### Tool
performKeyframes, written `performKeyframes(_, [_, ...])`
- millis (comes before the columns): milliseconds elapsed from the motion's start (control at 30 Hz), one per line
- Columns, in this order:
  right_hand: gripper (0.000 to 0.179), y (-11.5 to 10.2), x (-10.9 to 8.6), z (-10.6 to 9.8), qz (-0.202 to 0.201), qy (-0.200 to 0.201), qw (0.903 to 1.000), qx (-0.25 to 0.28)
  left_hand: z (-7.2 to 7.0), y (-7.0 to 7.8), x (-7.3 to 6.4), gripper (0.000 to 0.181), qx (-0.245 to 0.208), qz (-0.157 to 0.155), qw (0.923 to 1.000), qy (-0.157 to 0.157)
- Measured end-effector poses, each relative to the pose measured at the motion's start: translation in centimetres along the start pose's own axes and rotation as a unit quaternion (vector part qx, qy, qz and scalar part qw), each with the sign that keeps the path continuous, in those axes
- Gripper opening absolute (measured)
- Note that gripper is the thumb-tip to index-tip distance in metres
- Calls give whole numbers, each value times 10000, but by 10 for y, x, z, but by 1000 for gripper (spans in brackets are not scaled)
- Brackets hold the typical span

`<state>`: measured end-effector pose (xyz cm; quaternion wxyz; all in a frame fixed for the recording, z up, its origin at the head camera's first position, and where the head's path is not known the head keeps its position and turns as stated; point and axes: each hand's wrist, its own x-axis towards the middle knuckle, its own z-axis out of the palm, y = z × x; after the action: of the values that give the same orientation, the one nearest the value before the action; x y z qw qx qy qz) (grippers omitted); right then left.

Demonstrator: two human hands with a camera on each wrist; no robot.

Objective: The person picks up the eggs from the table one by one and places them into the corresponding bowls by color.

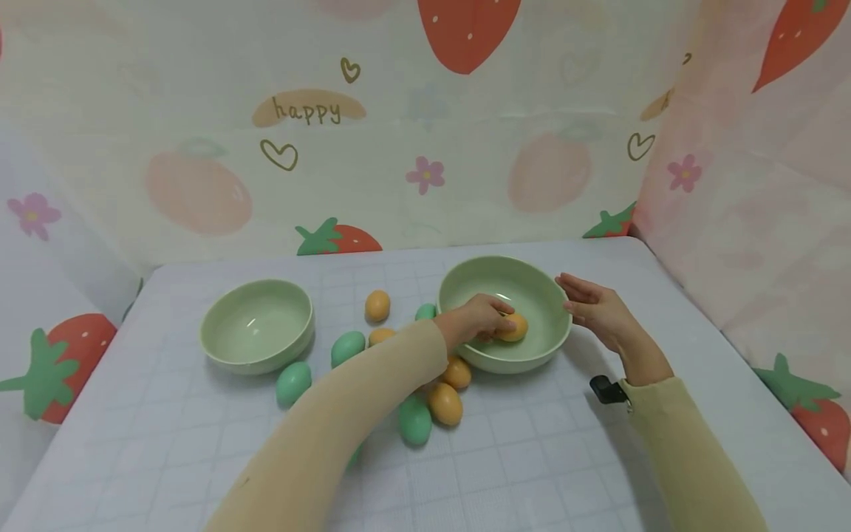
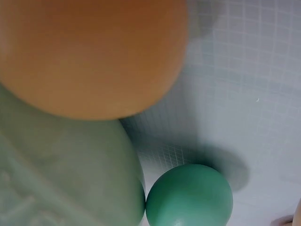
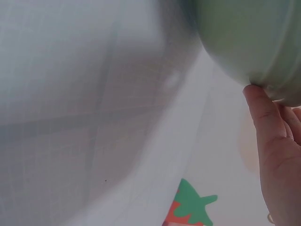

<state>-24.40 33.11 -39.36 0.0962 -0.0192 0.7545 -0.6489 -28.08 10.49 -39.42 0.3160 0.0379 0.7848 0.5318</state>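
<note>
My left hand [image 1: 480,318] reaches into the right-hand pale green bowl [image 1: 448,284] and pinches an orange egg [image 1: 515,327] low inside it. The fingertips lie over the egg's near side. At the bowl's right rim is my right hand [image 1: 596,310], its fingers fairly straight. In the right wrist view a fingertip [image 3: 254,92] touches the outside of the bowl [image 3: 249,42]. The left wrist view has a large orange egg [image 2: 94,61] close to the camera and a green egg [image 2: 190,197] beside a pale green surface; the left hand's grip is outside that view.
A second pale green bowl [image 1: 255,325] stands at the left. Several green eggs [image 1: 294,384] and orange eggs [image 1: 377,305] lie loose between the bowls, some partly behind the left sleeve [image 1: 359,399]. A patterned cloth wall [image 1: 399,148] rises behind the table.
</note>
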Motion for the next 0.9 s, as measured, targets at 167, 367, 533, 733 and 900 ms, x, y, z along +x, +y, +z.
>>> performKeyframes(167, [61,0,0,1,-29,13,10000,3,-1,2,-3,37,345,-41,9993,96])
performKeyframes(367, [61,-1,0,2,-26,12,10000,-50,-2,1,-2,37,439,8,9989,152])
performKeyframes(533, [62,-1,0,3,32,14,10000,-26,-4,1,-3,37,591,94,9981,125])
performKeyframes(733, [62,0,1,3,12,7,10000,-29,-6,1,-3,38,677,184,9974,155])
performKeyframes(900, [62,0,0,2,-29,10,9999,-128,-9,4,-6,41,528,194,9981,232])
